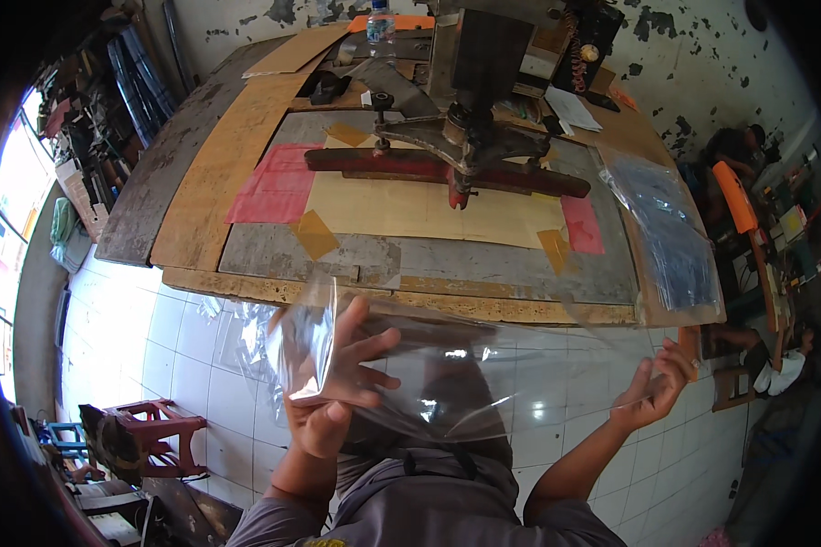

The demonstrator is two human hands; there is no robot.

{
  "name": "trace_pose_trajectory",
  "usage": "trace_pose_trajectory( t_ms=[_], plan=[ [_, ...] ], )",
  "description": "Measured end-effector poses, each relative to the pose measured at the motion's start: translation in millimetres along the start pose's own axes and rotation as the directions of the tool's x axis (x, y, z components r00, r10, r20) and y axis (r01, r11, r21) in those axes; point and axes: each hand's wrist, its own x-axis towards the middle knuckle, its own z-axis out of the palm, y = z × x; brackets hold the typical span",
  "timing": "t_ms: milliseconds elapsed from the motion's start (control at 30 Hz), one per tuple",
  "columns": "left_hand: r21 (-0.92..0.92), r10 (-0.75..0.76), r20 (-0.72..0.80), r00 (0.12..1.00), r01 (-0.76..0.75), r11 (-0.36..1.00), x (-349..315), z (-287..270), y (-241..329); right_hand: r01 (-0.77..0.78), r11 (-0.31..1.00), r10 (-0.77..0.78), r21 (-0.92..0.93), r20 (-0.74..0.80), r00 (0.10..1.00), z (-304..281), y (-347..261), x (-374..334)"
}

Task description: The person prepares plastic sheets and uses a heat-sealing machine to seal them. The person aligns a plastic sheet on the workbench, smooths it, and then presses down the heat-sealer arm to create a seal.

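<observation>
A clear plastic sheet or bag (483,378) stretches between my two hands in front of the press table. My left hand (342,383) is at its left end, fingers spread apart, with shiny folds of the film lying across the palm and fingers. Whether the fingers are inside the plastic or behind it, I cannot tell. At the right end, my right hand (652,387) is closed, thumb and fingers pinching the edge of the film. Beyond the film, a yellowish sheet (410,210) lies under the red bar (520,175) of a press, with pink pieces and brown tape around it.
The wooden table edge (392,296) runs just beyond my hands. A stack of clear plastic (666,237) lies on the table's right side. A bottle (379,32) stands at the back. Red stools (160,438) are at lower left; another person (739,150) is at the far right.
</observation>
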Motion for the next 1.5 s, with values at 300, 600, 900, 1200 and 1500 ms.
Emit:
trace_pose_trajectory(
  t_ms=[300, 600, 900, 1200, 1500],
  plan=[
    [-0.279, -0.166, 0.158, 0.973, 0.205, 0.938, 3.8, -8.1, 0.3, -0.444, 0.709, 0.111, 0.548, 0.535, 0.838, 8.5, -28.3, -3.4],
    [-0.126, -0.439, 0.324, 0.838, 0.498, 0.858, -4.1, -3.8, 6.2, -0.812, 0.401, -0.384, 0.425, 0.882, 0.272, 27.7, -55.0, 8.2],
    [-0.04, -0.213, -0.018, 0.977, 0.212, 0.976, -11.6, -15.0, 27.4, -0.914, 0.4, -0.386, 0.065, 0.917, -0.104, 31.8, -49.8, -41.4],
    [0.08, 0.298, -0.106, 0.949, -0.29, 0.954, -4.2, -54.4, 33.1, -0.932, 0.361, -0.427, -0.039, 0.881, -0.202, -6.9, -22.8, -28.0],
    [0.173, 0.372, -0.192, 0.908, -0.342, 0.924, -7.6, -44.1, 28.8, -0.872, 0.421, -0.342, 0.248, 0.934, 0.1, 42.4, -54.6, -56.3]
  ],
)
